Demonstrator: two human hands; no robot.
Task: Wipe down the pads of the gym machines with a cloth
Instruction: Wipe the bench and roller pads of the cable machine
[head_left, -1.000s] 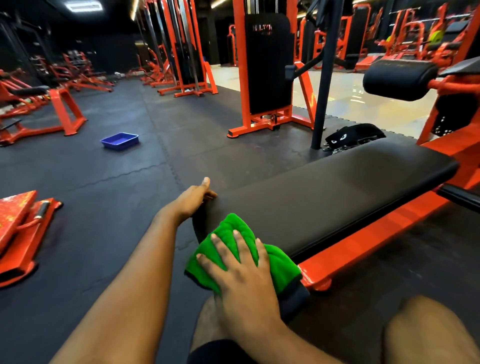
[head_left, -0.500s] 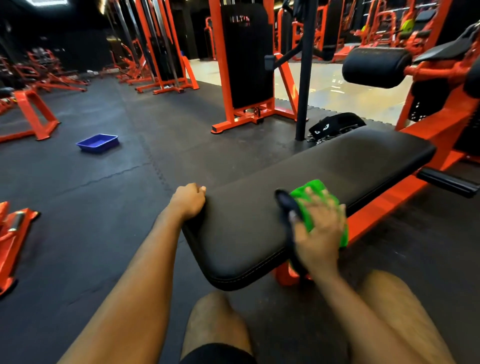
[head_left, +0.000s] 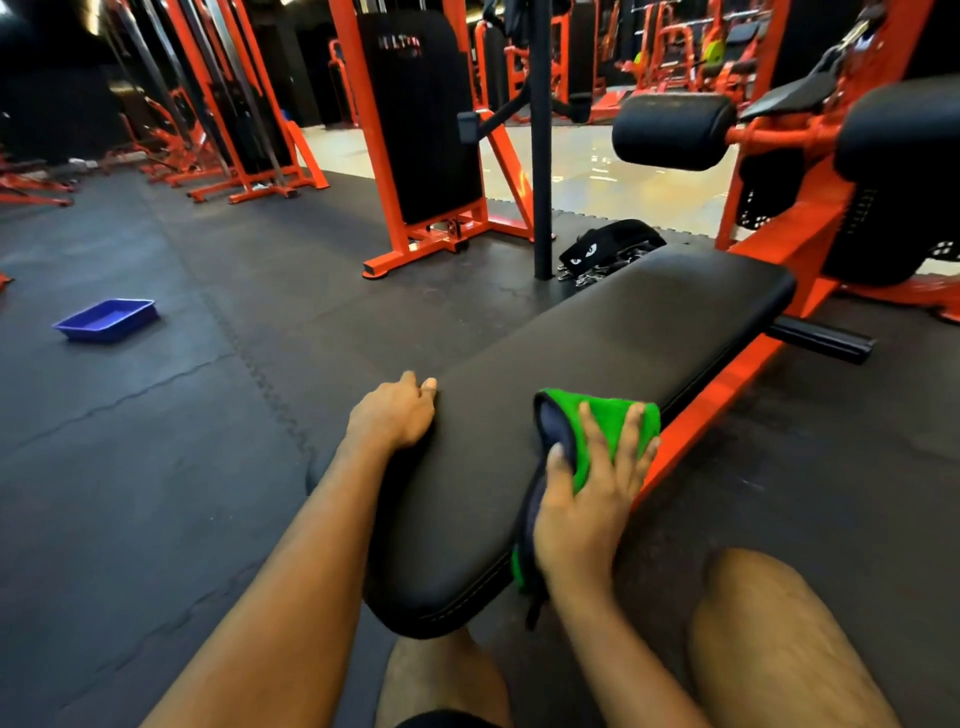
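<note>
A long black bench pad (head_left: 597, 353) on an orange frame (head_left: 727, 374) runs away from me toward the upper right. My right hand (head_left: 587, 499) lies flat with spread fingers on a green cloth (head_left: 608, 415) with a dark underside. It presses the cloth against the pad's right edge, near my end. My left hand (head_left: 392, 415) holds the pad's left edge, fingers curled over the side. Two black roller pads (head_left: 672, 132) sit on the machine at the far right.
My bare knees are below the pad's near end. A blue tray (head_left: 106, 319) lies on the black rubber floor at left. A black strap with chain (head_left: 608, 249) lies beyond the pad, by a black post (head_left: 541, 156). Orange machines stand behind.
My right hand swept the cloth from the pad's near end over to its right edge. My left hand went from lying flat to curling over the left edge.
</note>
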